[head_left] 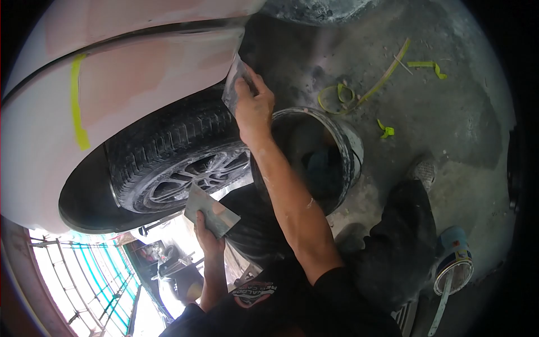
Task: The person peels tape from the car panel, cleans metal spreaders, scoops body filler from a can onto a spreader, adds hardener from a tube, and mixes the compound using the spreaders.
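Note:
My right hand (255, 109) pinches a thin flat grey filler spreader (231, 92). Its edge lies against or very close to the lower edge of the car body panel (168, 67), just past the wheel arch; exact contact is hard to tell. The panel is whitish with pinkish smoothed patches. Lower down, my left hand (209, 235) grips a flat rectangular grey plate (210, 209) with a pinkish smear on it, the thumb lying on its face. Between the hands and the panel is the car wheel (179, 157), its tyre and spokes dusty.
A large open bucket (358, 151) stands beside my right forearm. Yellow-green tape strip (387, 73) lies curled on the concrete floor (466, 118), with smaller scraps near it. A tin (453, 255) with a flat stick is by my foot. Yellow tape (77, 104) marks the panel.

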Demonstrator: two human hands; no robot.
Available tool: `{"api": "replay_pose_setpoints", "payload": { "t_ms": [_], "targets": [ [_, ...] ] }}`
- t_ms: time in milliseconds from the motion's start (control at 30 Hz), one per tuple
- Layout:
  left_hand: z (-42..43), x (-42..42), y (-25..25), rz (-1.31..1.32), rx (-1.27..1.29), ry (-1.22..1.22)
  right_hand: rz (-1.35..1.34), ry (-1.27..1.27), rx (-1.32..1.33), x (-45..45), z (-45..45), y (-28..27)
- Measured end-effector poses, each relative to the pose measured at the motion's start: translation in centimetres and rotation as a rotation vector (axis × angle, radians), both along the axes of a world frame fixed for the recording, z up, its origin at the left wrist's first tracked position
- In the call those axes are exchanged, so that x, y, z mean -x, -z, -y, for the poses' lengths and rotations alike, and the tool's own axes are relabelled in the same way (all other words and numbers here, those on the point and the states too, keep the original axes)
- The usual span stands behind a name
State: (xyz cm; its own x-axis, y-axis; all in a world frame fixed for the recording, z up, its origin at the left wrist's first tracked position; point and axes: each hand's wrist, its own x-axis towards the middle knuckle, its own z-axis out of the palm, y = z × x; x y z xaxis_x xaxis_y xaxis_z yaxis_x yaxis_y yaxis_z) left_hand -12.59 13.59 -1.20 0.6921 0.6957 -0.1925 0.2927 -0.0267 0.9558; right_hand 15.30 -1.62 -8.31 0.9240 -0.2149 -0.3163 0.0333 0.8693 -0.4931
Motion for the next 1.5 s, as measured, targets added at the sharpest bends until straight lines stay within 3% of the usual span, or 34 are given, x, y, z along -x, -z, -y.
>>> {"api": "replay_pose_setpoints", "payload": {
  "t_ms": [200,400,467,567,633,667,733,933,1033,1100,1167,1500],
  "targets": [
    [-0.6,0.4,0.1,-0.006,0.001,0.016,0.057,0.097,0.248,1.5,-0.2,-2.9],
    [-0.4,0.3,0.1,-0.006,0.006,0.013,0.211,0.168,0.322,3.8,0.4,-6.3],
    [-0.2,0.1,0.0,-0.006,0.004,0.002,0.285,0.074,0.277,4.5,1.6,-5.5],
    [-0.7,0.3,0.7,0.088,0.1,-0.068,0.105,-0.018,0.327,4.9,3.9,-1.4],
    [-0.7,0.5,0.6,0.108,0.188,-0.032,-0.104,-0.086,0.051,4.4,5.8,2.7],
    [-0.5,0.4,0.6,0.131,0.237,-0.01,-0.073,-0.086,-0.092,4.6,7.3,4.4],
    [0.6,0.0,0.1,0.193,0.298,-0.003,-0.017,-0.042,-0.1,4.6,9.2,5.5],
    [-0.4,1.0,0.4,0.23,0.343,0.038,0.009,-0.218,-0.069,3.5,5.3,3.6],
    [-1.1,1.4,0.9,0.28,0.384,-0.009,0.04,-0.181,-0.121,1.2,2.1,1.6],
    [-1.3,1.7,1.3,0.299,0.39,-0.071,-0.081,-0.155,-0.163,-0.4,0.6,1.1],
    [-0.8,1.8,0.9,0.3,0.38,-0.007,-0.101,-0.126,-0.24,-0.4,0.1,-0.5],
    [-1.1,1.9,1.6,0.368,0.526,0.064,0.034,-0.065,0.172,3.1,2.1,-6.5]
  ]
}}
